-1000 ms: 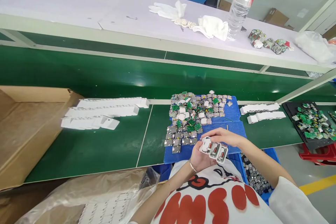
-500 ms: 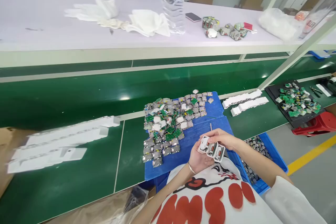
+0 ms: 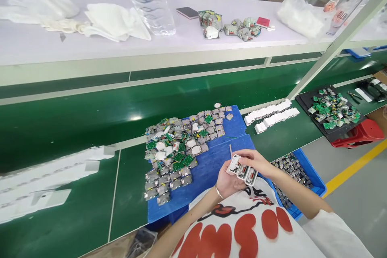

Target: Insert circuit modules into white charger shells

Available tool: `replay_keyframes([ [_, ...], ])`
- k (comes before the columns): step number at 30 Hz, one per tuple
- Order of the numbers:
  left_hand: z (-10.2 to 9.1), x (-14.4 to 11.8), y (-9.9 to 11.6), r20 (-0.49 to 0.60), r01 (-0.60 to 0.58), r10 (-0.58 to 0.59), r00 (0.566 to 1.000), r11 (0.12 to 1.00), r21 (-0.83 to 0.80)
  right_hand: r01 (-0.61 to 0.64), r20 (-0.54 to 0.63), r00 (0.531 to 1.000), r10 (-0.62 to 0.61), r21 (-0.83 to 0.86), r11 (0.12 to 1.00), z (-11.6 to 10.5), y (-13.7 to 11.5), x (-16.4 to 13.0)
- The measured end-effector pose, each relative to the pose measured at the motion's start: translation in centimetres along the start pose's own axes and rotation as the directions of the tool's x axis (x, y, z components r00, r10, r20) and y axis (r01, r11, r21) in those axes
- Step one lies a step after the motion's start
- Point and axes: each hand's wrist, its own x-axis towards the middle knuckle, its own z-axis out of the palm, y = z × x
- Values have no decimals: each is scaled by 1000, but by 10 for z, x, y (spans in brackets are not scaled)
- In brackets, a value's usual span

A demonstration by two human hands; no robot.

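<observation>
My left hand (image 3: 226, 182) cradles a white plastic housing (image 3: 242, 176) with three compartments, its open side facing up. Small parts with red and grey bits sit inside the compartments. From the right, my right hand (image 3: 256, 162) grips the same housing, fingers bent over its upper edge; their tips are partly hidden. Beside the hands, a blue sheet (image 3: 205, 177) carries a spread of grey modules (image 3: 163, 187) and green circuit boards (image 3: 179, 157). A thin grey strip (image 3: 230, 150) lies just beyond the housing.
White housings stand in rows at left (image 3: 51, 179) and right (image 3: 273, 117). A black tray (image 3: 326, 129) of boards sits farther right, near a red stool (image 3: 359, 134). Below is a blue crate (image 3: 319, 187) of modules. The raised shelf (image 3: 99, 58) holds a bottle (image 3: 151, 6) and white gloves (image 3: 115, 22).
The view has swung to the right, so the bench and shelf things appear farther left. Both hands keep their hold on the housing with little visible movement.
</observation>
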Motion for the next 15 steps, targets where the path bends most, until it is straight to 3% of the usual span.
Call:
replay_keyframes([
  [2,2,5,2,-24,-57,57,998,998,4,205,-127,962,-241,-244,948,1,-4,-10],
  [5,1,11,5,-66,-112,115,991,993,48,318,-178,872,-455,-500,805,5,-5,-19],
  [10,4,13,11,-119,-136,147,982,986,96,395,-167,800,-576,-576,716,8,-2,-13],
  [15,10,5,15,-133,-171,184,974,980,102,467,-20,794,-607,-620,631,4,-11,-6],
])
